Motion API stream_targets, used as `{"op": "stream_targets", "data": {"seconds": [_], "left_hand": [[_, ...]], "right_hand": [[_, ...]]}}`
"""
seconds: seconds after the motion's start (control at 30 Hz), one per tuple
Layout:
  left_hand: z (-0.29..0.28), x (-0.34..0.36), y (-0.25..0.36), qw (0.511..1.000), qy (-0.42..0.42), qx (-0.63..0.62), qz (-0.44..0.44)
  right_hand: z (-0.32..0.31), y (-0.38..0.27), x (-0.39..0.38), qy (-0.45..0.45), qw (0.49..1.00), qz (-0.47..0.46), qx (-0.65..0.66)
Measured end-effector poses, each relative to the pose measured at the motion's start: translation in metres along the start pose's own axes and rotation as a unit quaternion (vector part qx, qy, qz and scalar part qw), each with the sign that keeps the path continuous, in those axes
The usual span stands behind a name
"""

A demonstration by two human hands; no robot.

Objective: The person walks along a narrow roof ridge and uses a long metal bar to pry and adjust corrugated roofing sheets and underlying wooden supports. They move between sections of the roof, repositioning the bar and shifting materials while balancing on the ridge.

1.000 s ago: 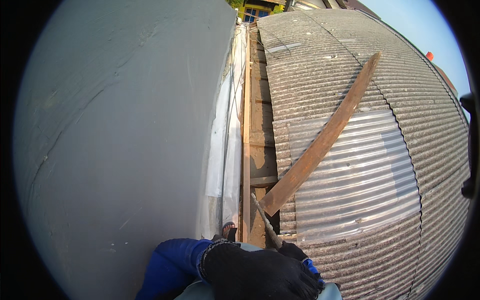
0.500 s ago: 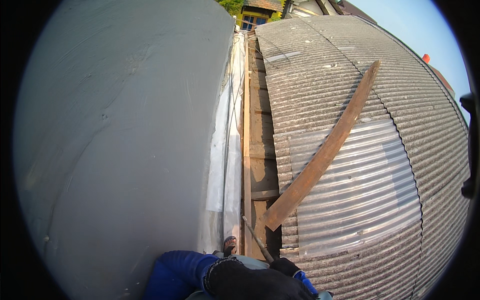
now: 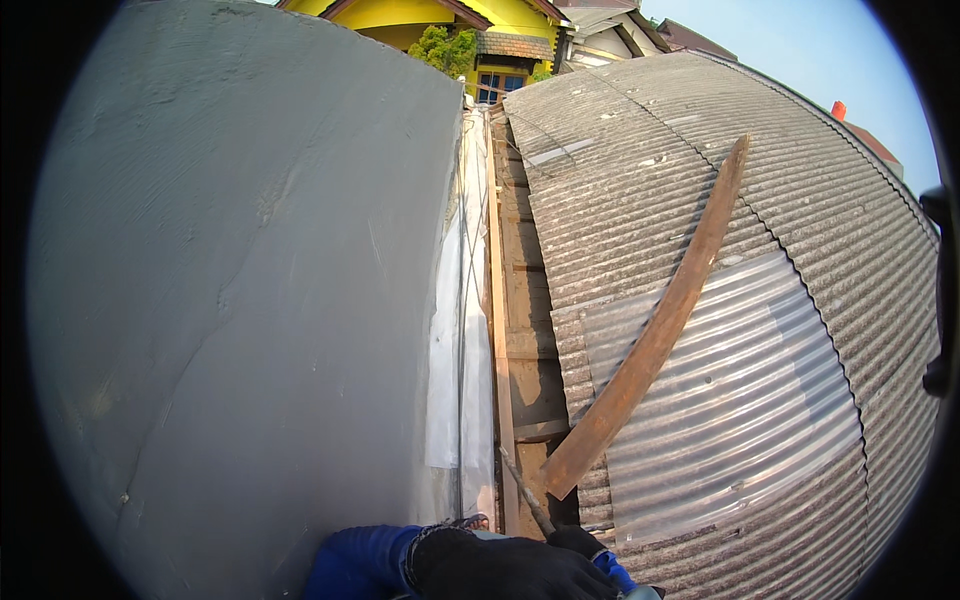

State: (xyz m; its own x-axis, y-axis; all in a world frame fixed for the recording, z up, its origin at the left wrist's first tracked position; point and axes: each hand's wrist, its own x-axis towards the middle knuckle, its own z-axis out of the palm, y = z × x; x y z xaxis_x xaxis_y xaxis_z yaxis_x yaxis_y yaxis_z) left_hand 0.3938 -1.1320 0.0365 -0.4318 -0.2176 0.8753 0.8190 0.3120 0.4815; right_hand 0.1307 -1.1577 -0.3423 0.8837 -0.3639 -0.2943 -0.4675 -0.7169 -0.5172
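Note:
My left hand (image 3: 505,568), in a black glove below a blue sleeve, reaches across the lower middle of the head view. Its back shows, while its fingers are too hidden to tell what they do. Just beyond it, my right hand (image 3: 577,543), also black-gloved, is closed around the lower end of a thin dark rod (image 3: 525,490). The rod slants up and left over the narrow gap between the two roofs. A long brown wooden plank (image 3: 655,345) lies diagonally on the corrugated roof, its near end over the gap's edge.
A smooth grey wall (image 3: 270,300) fills the left. Beside it run a white strip (image 3: 445,390), cables and a wooden batten (image 3: 500,330). The open gap (image 3: 530,310) shows cross beams. Corrugated roofing (image 3: 620,200) with a translucent sheet (image 3: 740,400) covers the right. My foot (image 3: 480,522) stands on the strip.
The view has tilted up, showing more of the yellow house ahead, and my foot is now mostly covered by my arm. The rod stays in my right hand.

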Motion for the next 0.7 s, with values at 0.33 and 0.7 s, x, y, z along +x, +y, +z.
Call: {"op": "stream_targets", "data": {"seconds": [0.33, 0.7], "left_hand": [[-0.014, 0.004, 0.0, 0.998, -0.034, 0.028, -0.037], [-0.048, -0.04, 0.029, 0.976, 0.128, 0.104, -0.14]], "right_hand": [[0.006, 0.011, 0.006, 0.015, 0.999, -0.021, -0.022], [-0.013, 0.0, 0.002, 0.053, 0.78, 0.322, 0.534]]}}
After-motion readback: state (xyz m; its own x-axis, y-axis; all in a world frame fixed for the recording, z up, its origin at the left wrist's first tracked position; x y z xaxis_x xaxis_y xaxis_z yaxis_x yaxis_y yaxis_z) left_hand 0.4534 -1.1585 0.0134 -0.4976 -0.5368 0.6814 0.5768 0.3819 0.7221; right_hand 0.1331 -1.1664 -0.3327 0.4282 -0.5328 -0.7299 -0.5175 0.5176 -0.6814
